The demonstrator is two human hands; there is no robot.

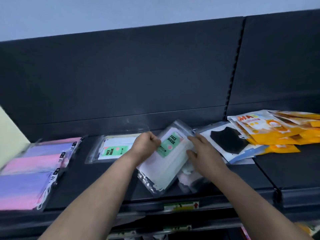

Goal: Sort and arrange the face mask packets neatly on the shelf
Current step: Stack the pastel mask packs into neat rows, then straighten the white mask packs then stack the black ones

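On the dark grey metal shelf point(90, 186), the left hand point(147, 146) grips the left edge of a tilted clear plastic packet of white masks with a green "FACE MASK" label point(167, 163), and the right hand point(202, 150) presses on its right side. A matching flat packet point(112, 150) lies just left, pink and purple packets point(31, 167) lie far left, and a black mask packet point(226, 141) and orange packets point(277, 132) lie at right.

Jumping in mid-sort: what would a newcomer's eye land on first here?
Both hands meet at centre: the left hand grips a tilted clear packet with a green FACE MASK label, the right hand touches its other side. Then the messy heap of orange packets at far right and the pink and purple packets at far left.
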